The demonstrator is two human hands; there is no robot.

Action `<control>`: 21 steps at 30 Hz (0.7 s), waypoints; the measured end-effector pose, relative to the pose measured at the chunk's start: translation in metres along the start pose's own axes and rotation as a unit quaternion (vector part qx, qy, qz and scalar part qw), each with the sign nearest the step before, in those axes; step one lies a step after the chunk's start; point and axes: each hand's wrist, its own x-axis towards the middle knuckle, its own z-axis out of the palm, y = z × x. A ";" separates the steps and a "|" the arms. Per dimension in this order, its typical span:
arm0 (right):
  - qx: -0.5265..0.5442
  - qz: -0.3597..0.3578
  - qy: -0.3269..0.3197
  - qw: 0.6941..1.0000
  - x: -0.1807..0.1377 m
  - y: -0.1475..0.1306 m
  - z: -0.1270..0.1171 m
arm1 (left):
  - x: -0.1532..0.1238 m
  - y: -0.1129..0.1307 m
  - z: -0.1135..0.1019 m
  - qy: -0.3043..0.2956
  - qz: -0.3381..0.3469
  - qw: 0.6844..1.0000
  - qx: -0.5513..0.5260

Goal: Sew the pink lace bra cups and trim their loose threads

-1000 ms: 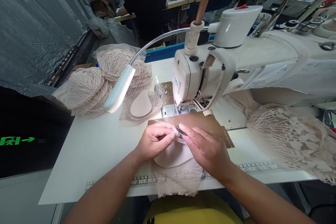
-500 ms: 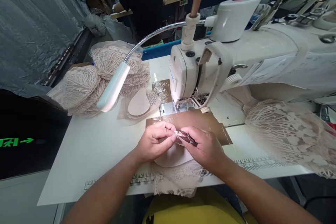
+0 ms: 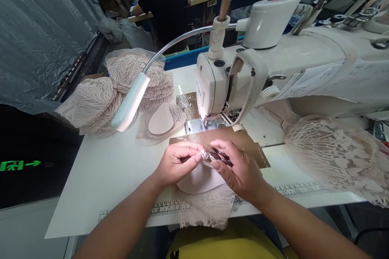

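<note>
Between thumb and fingers, my left hand [image 3: 179, 162] pinches the edge of a pale lace piece [image 3: 206, 206], which hangs over the table's front edge. A smooth pale pad [image 3: 197, 179] lies on that lace, below my fingers. Dark thread snips [image 3: 221, 156] sit in my right hand [image 3: 241, 166], their tips beside the pinched edge and their blades apart. Just beyond both hands stands the needle area of a white sewing machine [image 3: 209, 85]. Brown sheeting [image 3: 219, 135] covers the table under my fingertips.
Stacked lace pieces [image 3: 136, 77] lie at the left back, near another pale pad [image 3: 161, 119] on lace. A lamp [image 3: 130, 101] on a bendy neck hangs over them. More lace [image 3: 331, 149] is heaped at the right. Beyond the machine, a person [image 3: 165, 8] sits at another table.
My right fingers have loosened and moved slightly right from the left fingertips, the snips' blades now spread. My left hand keeps its pinch on the lace edge.
</note>
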 end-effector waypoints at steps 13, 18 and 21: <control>-0.176 -0.146 0.101 0.968 -0.003 0.008 0.006 | 0.001 0.001 -0.002 0.040 0.006 0.999 0.019; -0.181 -0.156 0.107 0.965 -0.003 0.008 0.006 | 0.001 0.000 -0.002 0.038 0.006 0.999 0.018; -0.186 -0.157 0.109 0.964 -0.002 0.007 0.006 | 0.001 0.000 -0.002 0.035 0.007 0.999 0.019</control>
